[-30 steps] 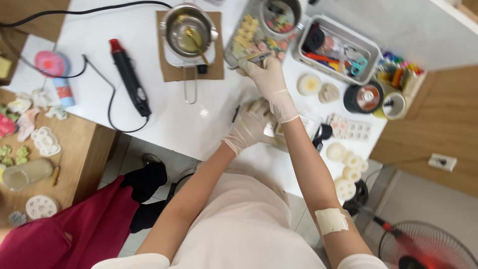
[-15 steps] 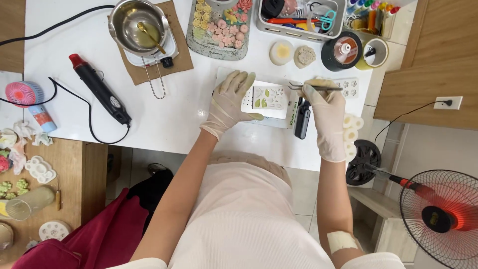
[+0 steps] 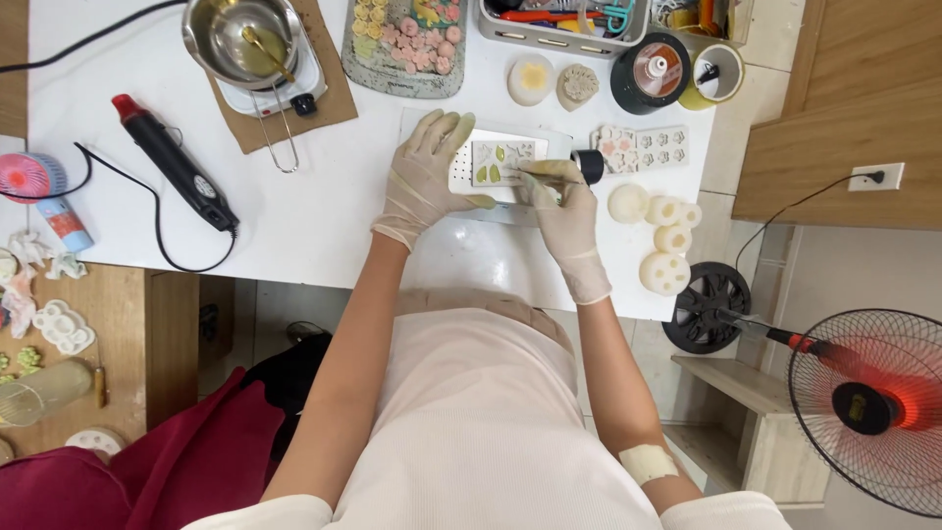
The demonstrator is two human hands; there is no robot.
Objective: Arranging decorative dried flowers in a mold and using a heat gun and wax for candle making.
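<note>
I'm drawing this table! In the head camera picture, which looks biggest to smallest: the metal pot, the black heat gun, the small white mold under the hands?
1. Black heat gun, the longest.
2. Metal pot, nearly as big; wider, so close.
3. Small white mold, partly hidden by the hands.

This looks like a small home craft workshop for casting little decorative pieces. A white surface (image 3: pixel 294 216) carries a metal melting pot (image 3: pixel 245 39) on a small hotplate near its far edge, a black heat gun (image 3: pixel 177 162) toward its left edge, a tray of small cast flowers (image 3: pixel 407 39), silicone moulds (image 3: pixel 643 147), and a bin of tools (image 3: pixel 559 25) at the far right. A wooden side table (image 3: pixel 88 324), tiled floor and a standing fan (image 3: pixel 863 402) suggest a domestic room.
</note>
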